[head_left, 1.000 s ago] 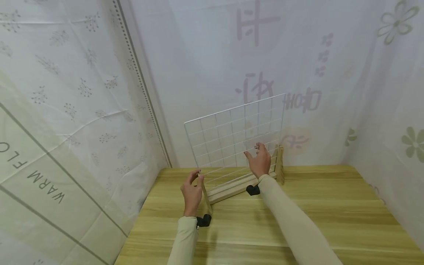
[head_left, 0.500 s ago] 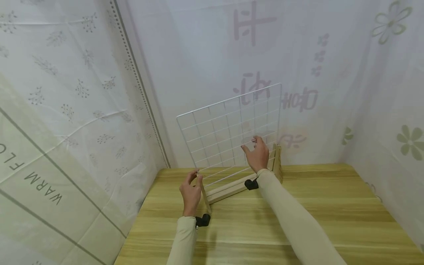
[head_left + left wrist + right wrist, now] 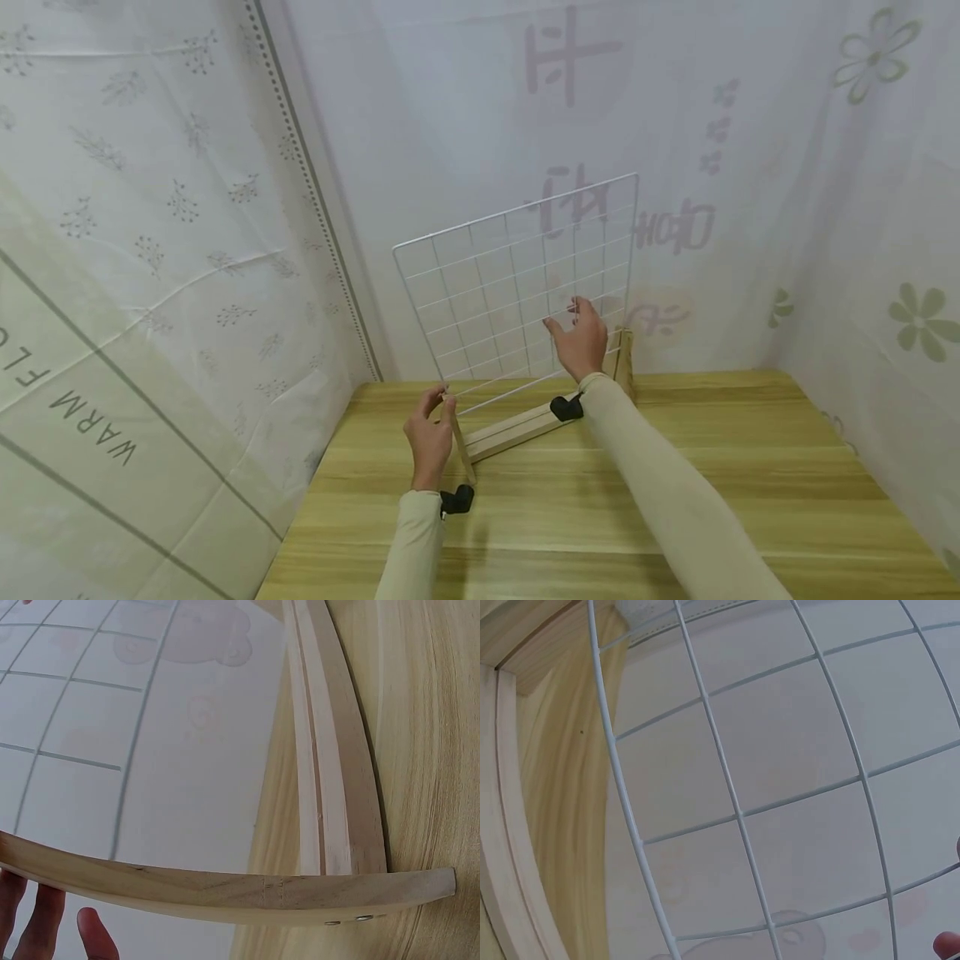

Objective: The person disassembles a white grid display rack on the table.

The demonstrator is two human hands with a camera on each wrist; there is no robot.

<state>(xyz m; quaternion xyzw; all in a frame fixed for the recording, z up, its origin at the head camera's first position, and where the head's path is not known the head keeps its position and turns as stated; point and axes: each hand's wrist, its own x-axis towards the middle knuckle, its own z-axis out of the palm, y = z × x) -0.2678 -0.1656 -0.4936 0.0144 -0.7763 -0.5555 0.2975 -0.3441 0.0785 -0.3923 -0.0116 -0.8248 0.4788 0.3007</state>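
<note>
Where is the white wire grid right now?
In the head view the white wire grid stands upright at the table's far middle, just above the wooden base, with the right hand on its lower right part.

A light wooden table (image 3: 675, 500) fills the foreground, grain running side to side. White printed sheets (image 3: 150, 208) hang all round it, sprigs on the left, pale green flowers (image 3: 918, 321) on the right, faint mirrored lettering (image 3: 678, 227) behind.
</note>
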